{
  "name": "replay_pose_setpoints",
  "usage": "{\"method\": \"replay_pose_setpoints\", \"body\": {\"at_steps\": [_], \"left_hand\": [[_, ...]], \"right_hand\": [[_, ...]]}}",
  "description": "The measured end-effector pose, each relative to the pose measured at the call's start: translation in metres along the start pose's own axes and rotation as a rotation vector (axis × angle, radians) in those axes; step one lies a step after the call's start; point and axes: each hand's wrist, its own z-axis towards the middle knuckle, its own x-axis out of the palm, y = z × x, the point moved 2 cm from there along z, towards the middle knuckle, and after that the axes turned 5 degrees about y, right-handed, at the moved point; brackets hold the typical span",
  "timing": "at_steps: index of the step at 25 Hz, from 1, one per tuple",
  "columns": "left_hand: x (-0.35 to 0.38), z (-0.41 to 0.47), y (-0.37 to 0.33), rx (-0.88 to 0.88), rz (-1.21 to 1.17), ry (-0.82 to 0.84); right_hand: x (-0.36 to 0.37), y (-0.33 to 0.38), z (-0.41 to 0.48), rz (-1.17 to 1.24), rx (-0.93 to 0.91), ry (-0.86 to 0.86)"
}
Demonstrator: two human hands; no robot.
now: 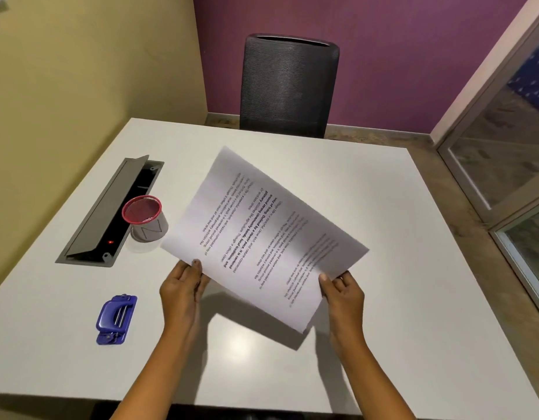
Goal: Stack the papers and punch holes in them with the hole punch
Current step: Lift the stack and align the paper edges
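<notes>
A stack of printed white papers point(262, 234) is lifted above the white table point(398, 313), tilted and turned at an angle. My left hand point(181, 289) grips its near left edge, thumb on top. My right hand point(342, 292) pinches its near right edge. A blue hole punch point(116, 319) lies flat on the table to the left of my left hand, apart from it and from the papers.
A red-rimmed mesh pen cup point(144, 218) stands left of the papers, next to an open grey cable box point(110, 213) set into the table. A dark mesh chair point(287, 86) faces the far edge. A glass partition point(504, 153) runs along the right.
</notes>
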Motion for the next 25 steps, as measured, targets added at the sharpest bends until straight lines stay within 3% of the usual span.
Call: {"method": "replay_pose_setpoints", "body": {"at_steps": [3, 7, 9, 13, 16, 20, 25], "left_hand": [[-0.022, 0.014, -0.017, 0.03, 0.171, 0.001], [-0.021, 0.018, -0.03, 0.036, 0.66, 0.204], [-0.01, 0.014, -0.029, 0.091, 0.806, 0.226], [-0.003, 0.009, -0.022, 0.187, 0.729, 0.14], [-0.01, 0.007, -0.012, 0.17, 0.687, 0.066], [-0.018, 0.004, 0.006, 0.121, 0.716, 0.095], [-0.017, -0.004, 0.012, 0.124, 0.708, 0.044]], "right_hand": [[-0.013, 0.009, 0.006, -0.089, -0.078, -0.001], [-0.02, 0.007, 0.013, -0.233, -0.136, -0.002], [-0.018, 0.002, 0.015, -0.263, -0.161, 0.001], [-0.014, -0.005, 0.016, -0.241, -0.201, -0.019], [-0.016, -0.016, 0.019, -0.24, -0.185, -0.022], [-0.022, -0.039, 0.016, -0.193, -0.056, -0.033], [-0.026, -0.047, 0.013, -0.179, -0.03, -0.098]]}}
